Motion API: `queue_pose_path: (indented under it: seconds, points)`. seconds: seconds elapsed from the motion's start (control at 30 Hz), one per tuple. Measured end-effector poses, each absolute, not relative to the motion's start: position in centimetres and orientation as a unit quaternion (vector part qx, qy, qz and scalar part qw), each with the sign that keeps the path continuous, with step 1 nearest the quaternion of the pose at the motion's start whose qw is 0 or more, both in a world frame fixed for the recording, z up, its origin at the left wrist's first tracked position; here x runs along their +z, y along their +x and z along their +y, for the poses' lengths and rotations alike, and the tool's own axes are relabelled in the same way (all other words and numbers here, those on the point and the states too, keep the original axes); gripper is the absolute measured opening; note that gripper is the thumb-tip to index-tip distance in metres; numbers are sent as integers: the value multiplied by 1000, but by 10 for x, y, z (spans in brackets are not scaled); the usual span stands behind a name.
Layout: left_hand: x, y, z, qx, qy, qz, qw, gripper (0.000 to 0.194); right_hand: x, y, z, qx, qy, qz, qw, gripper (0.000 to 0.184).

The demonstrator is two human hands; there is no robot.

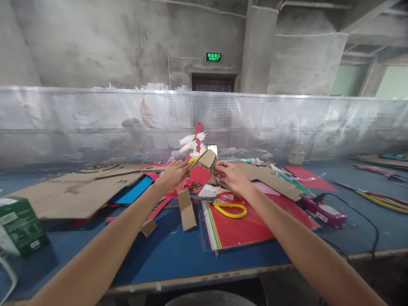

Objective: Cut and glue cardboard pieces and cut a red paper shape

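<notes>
Between my hands is a small folded cardboard piece [208, 158] with a red hexagon [200, 174] on its front. My left hand [174, 174] grips its left edge, fingertips partly hidden. On the other side, my right hand [230, 173] pinches the right edge between thumb and fingers. Just below lie scissors [230, 210] with red and yellow handles, resting partly on a pack of red paper sheets [251, 229]. A narrow cardboard strip [186, 210] is under the piece, towards me, and a smaller cardboard scrap [148, 228] lies left of it.
A large cardboard sheet [73, 191] covers the left of the blue table [165, 263]; a green box [22, 227] stands near it. Behind my hands are a phone [212, 148] and a red stand with white petals [188, 140]. At right are a purple corded device [325, 212] and yellow-handled pliers [379, 199].
</notes>
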State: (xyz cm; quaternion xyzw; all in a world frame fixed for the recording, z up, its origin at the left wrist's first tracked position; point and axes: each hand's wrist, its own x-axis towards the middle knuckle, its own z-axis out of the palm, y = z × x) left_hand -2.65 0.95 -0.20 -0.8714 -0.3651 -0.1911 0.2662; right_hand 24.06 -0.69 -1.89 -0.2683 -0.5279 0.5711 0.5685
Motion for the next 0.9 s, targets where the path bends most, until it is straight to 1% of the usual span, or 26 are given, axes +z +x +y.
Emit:
queue_pose_path:
  seconds: [0.1, 0.23, 0.37, 0.43, 0.53, 0.6, 0.67, 0.77, 0.83, 0.9]
  points:
    - [0, -29, 8, -189, -864, -370, 286, 35, -17, 238, -9, 585, -263, -510, 573, 42]
    - [0, -27, 6, -186, -866, -365, 286, 38, -17, 234, -12, 593, -266, -495, 576, 43]
    - [2, -27, 6, -225, -865, -351, 278, 41, -16, 232, -13, 598, -275, -464, 593, 48]
    - [5, -33, 8, -291, -848, -350, 273, 44, -15, 234, -11, 589, -264, -448, 618, 51]
    - [10, -53, 16, -430, -771, -390, 262, 52, -13, 243, -7, 565, -249, -429, 659, 53]
    - [10, -72, 25, -514, -706, -429, 231, 52, -11, 250, -4, 554, -245, -428, 671, 53]
    - [7, -91, 35, -599, -642, -445, 176, 46, -7, 253, -1, 549, -245, -436, 670, 53]
    - [0, -112, 48, -716, -527, -454, 63, 30, 3, 242, 4, 549, -253, -458, 652, 51]
    - [-3, -120, 53, -769, -451, -452, 18, 22, 13, 225, 9, 553, -269, -474, 630, 48]
    - [-2, -126, 55, -806, -395, -441, -6, 17, 22, 201, 17, 548, -296, -491, 608, 43]
